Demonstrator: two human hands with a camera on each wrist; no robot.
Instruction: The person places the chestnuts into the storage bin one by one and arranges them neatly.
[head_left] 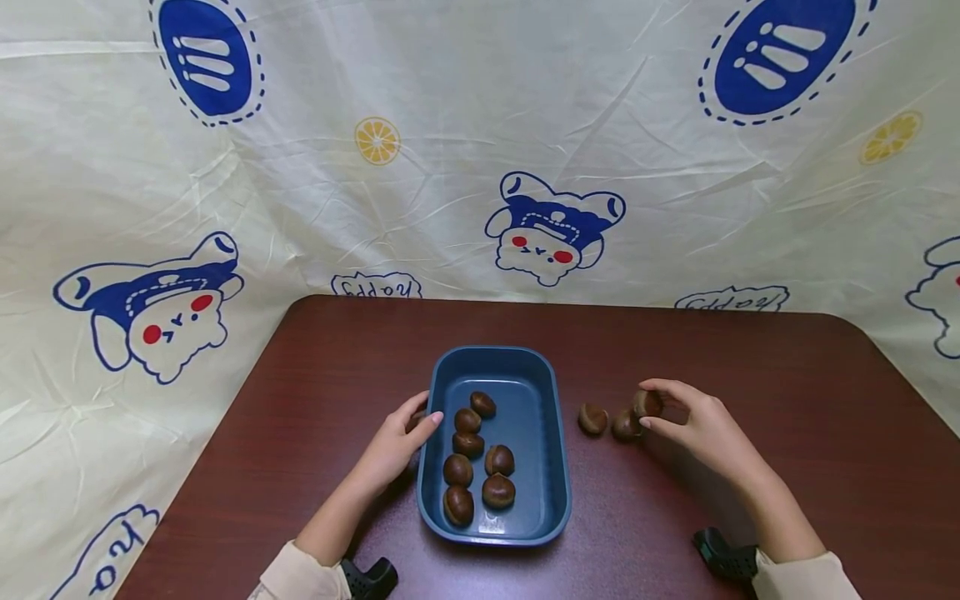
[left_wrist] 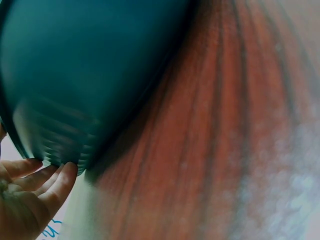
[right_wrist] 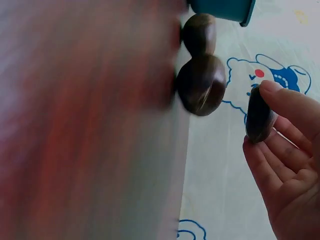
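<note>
My left hand (head_left: 397, 439) holds a blue plastic tray (head_left: 555, 450) by its left side, thumb at the rim. In the left wrist view its fingers (left_wrist: 60, 187) press on the tray's outer wall. Several brown chestnuts (head_left: 498, 492) lie in the tray, toward its left and near part. Right of the tray, my right hand (head_left: 701, 425) pinches one chestnut (head_left: 648, 404) between thumb and fingertips. The right wrist view shows this chestnut (right_wrist: 259, 117) raised off the tabletop. Two more chestnuts, a nearer one (head_left: 626, 426) and another (head_left: 592, 419), lie on the table beside it.
The dark brown table (head_left: 337, 350) has rounded far corners. Behind it and at its sides hangs a pale cloth (head_left: 442, 75) printed with blue cartoon figures and orange slices. Black bands (head_left: 723, 554) sit at both wrists.
</note>
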